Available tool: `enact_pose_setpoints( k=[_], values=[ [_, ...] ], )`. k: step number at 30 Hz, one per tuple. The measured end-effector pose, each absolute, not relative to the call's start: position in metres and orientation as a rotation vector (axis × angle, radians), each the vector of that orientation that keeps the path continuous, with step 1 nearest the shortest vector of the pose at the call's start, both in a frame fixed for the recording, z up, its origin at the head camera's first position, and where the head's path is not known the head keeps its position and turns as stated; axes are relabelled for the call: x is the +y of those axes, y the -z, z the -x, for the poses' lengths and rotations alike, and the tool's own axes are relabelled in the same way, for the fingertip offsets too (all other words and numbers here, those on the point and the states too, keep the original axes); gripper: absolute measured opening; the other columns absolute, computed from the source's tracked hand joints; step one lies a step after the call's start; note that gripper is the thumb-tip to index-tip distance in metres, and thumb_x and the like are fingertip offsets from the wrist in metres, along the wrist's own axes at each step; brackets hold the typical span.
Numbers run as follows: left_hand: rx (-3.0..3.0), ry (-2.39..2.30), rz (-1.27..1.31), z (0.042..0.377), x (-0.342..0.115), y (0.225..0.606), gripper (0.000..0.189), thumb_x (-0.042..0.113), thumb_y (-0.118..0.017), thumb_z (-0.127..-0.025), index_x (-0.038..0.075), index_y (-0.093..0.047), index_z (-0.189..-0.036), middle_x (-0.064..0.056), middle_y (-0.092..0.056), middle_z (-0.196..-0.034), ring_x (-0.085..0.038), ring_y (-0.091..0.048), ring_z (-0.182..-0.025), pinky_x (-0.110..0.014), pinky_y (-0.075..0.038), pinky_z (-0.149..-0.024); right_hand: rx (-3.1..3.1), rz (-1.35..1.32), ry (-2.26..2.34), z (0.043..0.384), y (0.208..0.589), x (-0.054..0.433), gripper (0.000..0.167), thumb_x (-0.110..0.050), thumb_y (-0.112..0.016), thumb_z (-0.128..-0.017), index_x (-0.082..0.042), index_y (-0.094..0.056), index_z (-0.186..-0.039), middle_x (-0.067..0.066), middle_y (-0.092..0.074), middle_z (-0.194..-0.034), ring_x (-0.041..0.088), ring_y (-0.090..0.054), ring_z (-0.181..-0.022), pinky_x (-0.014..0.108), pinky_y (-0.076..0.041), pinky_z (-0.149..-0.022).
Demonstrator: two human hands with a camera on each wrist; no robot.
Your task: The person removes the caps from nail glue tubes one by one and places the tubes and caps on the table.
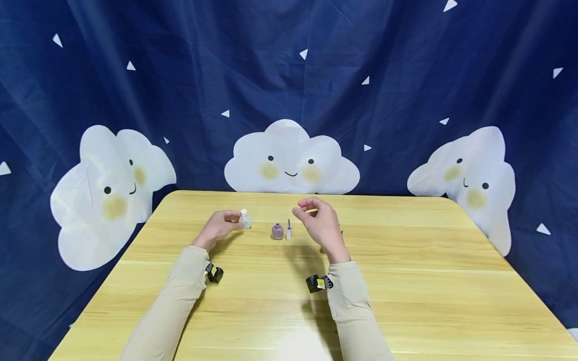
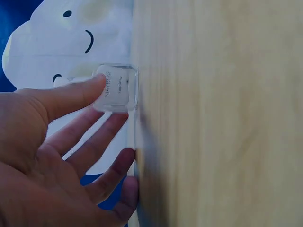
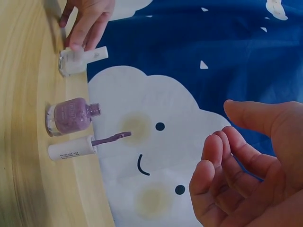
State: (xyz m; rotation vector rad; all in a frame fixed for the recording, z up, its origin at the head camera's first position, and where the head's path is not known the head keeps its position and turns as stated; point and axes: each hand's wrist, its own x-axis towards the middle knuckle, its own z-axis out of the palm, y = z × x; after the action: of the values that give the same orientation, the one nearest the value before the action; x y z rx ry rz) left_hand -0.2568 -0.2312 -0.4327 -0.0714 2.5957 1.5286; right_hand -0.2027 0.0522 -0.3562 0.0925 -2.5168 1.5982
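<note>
My left hand (image 1: 220,228) pinches a clear nail polish bottle (image 2: 118,90) with a white cap, thumb on its labelled face and fingers behind. The bottle stands upright on the table. To its right, an uncapped purple nail polish bottle (image 1: 277,231) stands with its threaded neck bare. Close beside that, a white cap (image 3: 73,148) rests on its top end, its purple-coated brush (image 3: 112,138) pointing up. My right hand (image 1: 319,223) hovers just right of the brush, loosely curled and holding nothing; a gap shows between thumb and fingertips in the right wrist view.
The wooden table (image 1: 406,281) reaches back to a dark blue curtain (image 1: 384,40) printed with white clouds. Black wrist cameras (image 1: 316,284) sit at both cuffs. A small dark thing, mostly hidden, shows behind my right wrist.
</note>
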Motion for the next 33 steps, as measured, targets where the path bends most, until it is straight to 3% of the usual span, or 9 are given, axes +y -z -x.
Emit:
enact_pose_setpoints(
  k=[12,15,18,25,33],
  values=[
    [2.665,-1.514,0.039,0.253,-0.234,0.427,0.037,0.013,-0.071,-0.096,-0.001,-0.066,-0.129,-0.023,-0.069,-0.123,-0.035,-0.061,-0.118,-0.043,-0.048,-0.103,-2.485,-0.129,-1.649,0.200,0.352,0.059,0.022,-0.026,-0.076,-0.093,-0.014,-0.071,-0.111,0.005,-0.071,-0.102,0.023,-0.063,-0.092,0.030,-0.051,-0.073],
    [2.645,-1.583,0.026,0.250,-0.238,0.418,0.037,0.014,-0.069,-0.098,0.001,-0.064,-0.132,-0.022,-0.070,-0.119,-0.034,-0.062,-0.109,-0.036,-0.052,-0.086,-2.480,-0.151,-1.656,0.200,0.352,0.063,0.024,-0.025,-0.076,-0.094,-0.013,-0.071,-0.114,0.006,-0.072,-0.103,0.023,-0.064,-0.091,0.029,-0.050,-0.074],
    [2.695,-1.619,-0.031,0.245,-0.239,0.404,0.038,0.017,-0.067,-0.101,0.003,-0.063,-0.136,-0.021,-0.069,-0.121,-0.034,-0.063,-0.110,-0.030,-0.051,-0.079,-2.487,-0.168,-1.672,0.200,0.351,0.067,0.026,-0.025,-0.075,-0.095,-0.014,-0.070,-0.117,0.006,-0.072,-0.104,0.025,-0.066,-0.091,0.029,-0.051,-0.071],
    [2.866,-1.727,-0.252,0.222,-0.213,0.360,0.035,0.020,-0.067,-0.101,0.008,-0.065,-0.134,-0.020,-0.069,-0.127,-0.035,-0.061,-0.127,-0.048,-0.051,-0.106,-2.494,-0.216,-1.692,0.193,0.340,0.078,0.030,-0.028,-0.073,-0.096,-0.018,-0.067,-0.123,0.005,-0.072,-0.107,0.024,-0.067,-0.097,0.031,-0.053,-0.078],
    [2.901,-1.795,-0.534,0.190,-0.179,0.328,0.031,0.021,-0.071,-0.099,0.012,-0.071,-0.128,-0.011,-0.072,-0.124,-0.026,-0.068,-0.117,-0.047,-0.059,-0.096,-2.465,-0.359,-1.619,0.180,0.320,0.085,0.032,-0.030,-0.074,-0.096,-0.019,-0.067,-0.126,0.004,-0.075,-0.105,0.023,-0.068,-0.098,0.036,-0.055,-0.085]
  ],
)
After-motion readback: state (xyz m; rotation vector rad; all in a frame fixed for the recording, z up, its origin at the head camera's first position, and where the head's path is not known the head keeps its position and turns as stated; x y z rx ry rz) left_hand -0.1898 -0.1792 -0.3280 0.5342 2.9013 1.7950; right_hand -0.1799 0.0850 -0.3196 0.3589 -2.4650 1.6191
